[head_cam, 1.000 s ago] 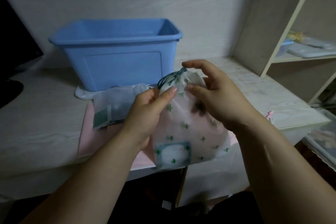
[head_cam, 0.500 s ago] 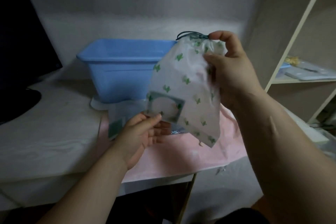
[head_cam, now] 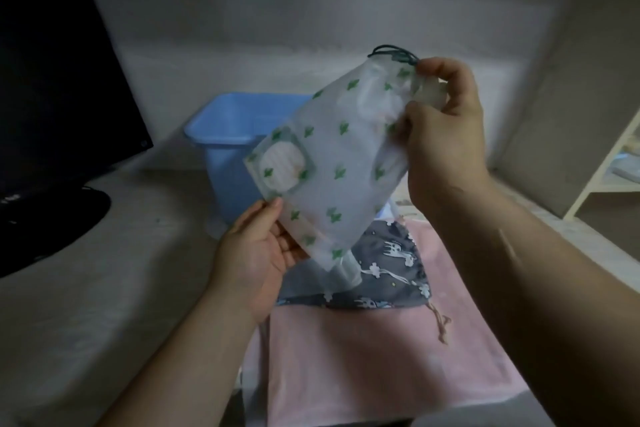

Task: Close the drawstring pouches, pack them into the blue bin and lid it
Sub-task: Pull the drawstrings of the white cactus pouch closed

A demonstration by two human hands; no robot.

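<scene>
Dim room, pale desk [head_cam: 104, 288], black monitor [head_cam: 52, 80] at left, shelf [head_cam: 606, 177] at right. Blue bin [head_cam: 221, 135] sits at the back of the desk, open-topped, partly hidden behind the cactus pouch [head_cam: 329, 177]. That pouch is in the air, tilted, neck up and to the right. Right hand [head_cam: 446, 135] pinches the gathered neck, fingers curled round it, with the dark cord [head_cam: 391, 54] looping out just above. Left hand [head_cam: 256, 253] is palm-up below, fingers loosely bent, touching the pouch's lower corner without clamping it.

Step looks like: carry the closed pouch to the bin. To do it well, keep the pinch on the neck so the mouth doesn't slacken, steady the bottom with the left hand, and lay the pouch flat against one wall to leave room. Grey pouch [head_cam: 388, 270] lies on the pink cloth [head_cam: 363, 357], likely next; can't tell whether it is cinched.
</scene>
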